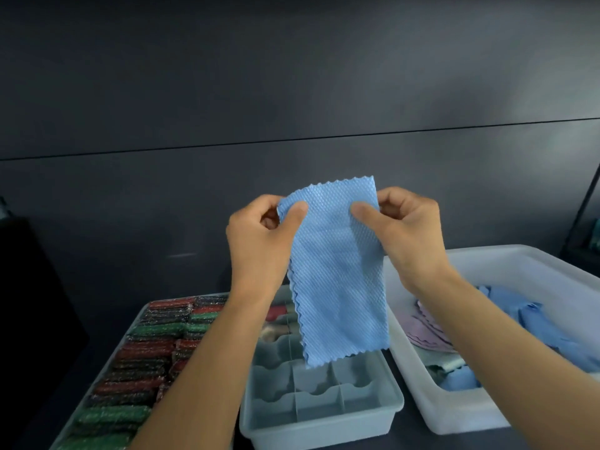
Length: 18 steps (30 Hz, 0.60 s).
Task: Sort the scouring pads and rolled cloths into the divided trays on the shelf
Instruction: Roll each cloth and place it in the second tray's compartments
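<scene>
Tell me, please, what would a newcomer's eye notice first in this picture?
First, the blue cloth held up in the centre, hanging flat, its top corners pinched by the left hand and the right hand. Next, the rows of red and green scouring pads at the lower left, beside a grey divided tray whose near compartments are empty.

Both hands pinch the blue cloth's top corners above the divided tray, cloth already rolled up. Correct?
No. In the head view the blue cloth isn't rolled: it hangs open and flat. The rest holds: left hand and right hand pinch its top corners above the divided tray.
</scene>
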Tool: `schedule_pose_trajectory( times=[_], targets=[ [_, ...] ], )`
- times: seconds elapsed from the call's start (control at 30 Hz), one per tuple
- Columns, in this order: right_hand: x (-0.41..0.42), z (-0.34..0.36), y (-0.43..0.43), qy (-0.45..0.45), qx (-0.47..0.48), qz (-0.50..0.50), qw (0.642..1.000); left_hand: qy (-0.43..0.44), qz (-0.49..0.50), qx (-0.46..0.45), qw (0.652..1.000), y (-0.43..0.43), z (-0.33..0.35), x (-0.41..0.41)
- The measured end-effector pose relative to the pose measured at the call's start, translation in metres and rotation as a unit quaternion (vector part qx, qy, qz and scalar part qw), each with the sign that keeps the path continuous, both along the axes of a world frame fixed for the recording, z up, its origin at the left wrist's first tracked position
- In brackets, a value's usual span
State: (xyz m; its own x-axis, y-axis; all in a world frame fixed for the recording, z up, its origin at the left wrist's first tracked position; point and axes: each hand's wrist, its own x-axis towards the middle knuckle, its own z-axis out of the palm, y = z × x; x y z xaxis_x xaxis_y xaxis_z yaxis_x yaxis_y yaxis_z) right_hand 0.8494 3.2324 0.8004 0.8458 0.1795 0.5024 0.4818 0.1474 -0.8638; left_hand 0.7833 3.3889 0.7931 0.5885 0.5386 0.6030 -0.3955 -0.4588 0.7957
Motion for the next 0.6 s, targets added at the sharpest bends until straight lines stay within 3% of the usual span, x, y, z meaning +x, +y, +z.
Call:
schedule_pose_trajectory(
  times=[0.1,0.33,0.47,0.6],
  targets=[
    [-0.010,-0.001,0.012,-0.056,-0.040,-0.032,0.997,-0.011,0.043,0.040,0.998,-0.005,0.001,-0.003],
    [-0.027,-0.002,0.029,-0.099,-0.047,0.030,0.994,-0.004,-0.064,-0.060,0.996,-0.019,0.008,-0.011],
    [-0.027,0.001,0.029,-0.059,-0.038,0.083,0.994,0.030,-0.144,-0.109,0.983,-0.022,0.011,-0.019],
    [-0.015,0.006,0.031,-0.006,-0.015,0.084,0.996,0.018,-0.042,-0.015,0.999,-0.003,0.000,-0.018]
  ],
)
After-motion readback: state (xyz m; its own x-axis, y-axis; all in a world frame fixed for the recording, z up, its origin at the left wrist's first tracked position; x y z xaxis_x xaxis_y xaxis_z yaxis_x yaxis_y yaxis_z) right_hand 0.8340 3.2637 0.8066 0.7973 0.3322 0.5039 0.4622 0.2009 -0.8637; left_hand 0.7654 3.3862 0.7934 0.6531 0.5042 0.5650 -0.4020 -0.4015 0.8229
